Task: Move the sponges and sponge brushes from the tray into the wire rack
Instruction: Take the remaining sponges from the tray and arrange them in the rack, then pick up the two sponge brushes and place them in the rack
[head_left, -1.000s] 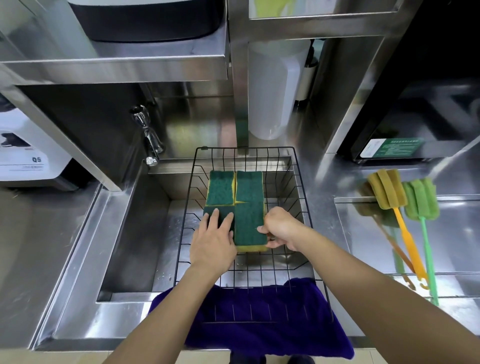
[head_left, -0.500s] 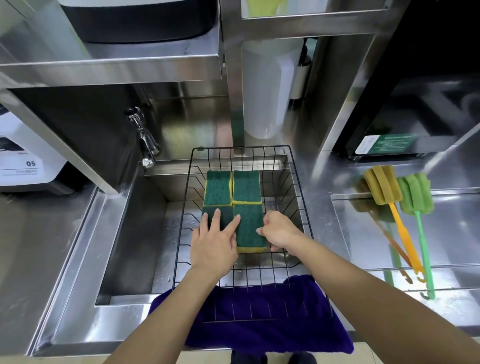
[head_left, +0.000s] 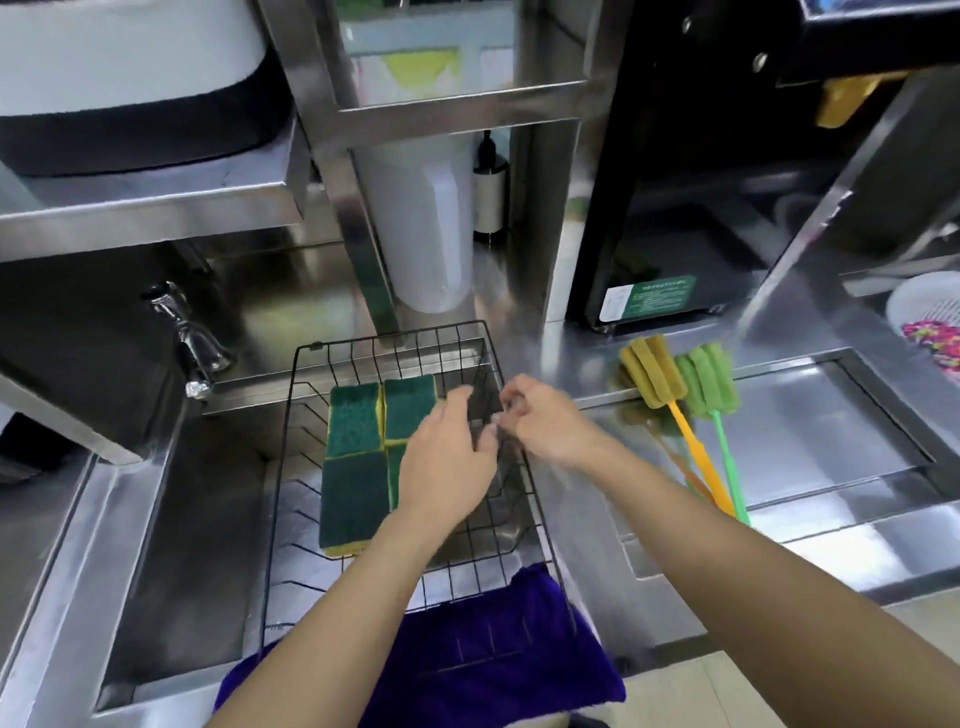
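Four green-topped, yellow-edged sponges (head_left: 358, 457) lying flat in two-by-two block inside black wire rack (head_left: 291, 467), over sink. Left hand (head_left: 447, 467) hovering over block's right side, covering near-right sponge, fingers loosely spread, gripping nothing. Right hand (head_left: 545, 421) blurring at rack's right rim, fingers curled; hold unclear. Yellow sponge brush (head_left: 655, 379) and green sponge brush (head_left: 710, 387) lying in tray (head_left: 831, 441), right of both hands.

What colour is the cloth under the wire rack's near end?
Deep purple cloth; it shows plainly in the head view.
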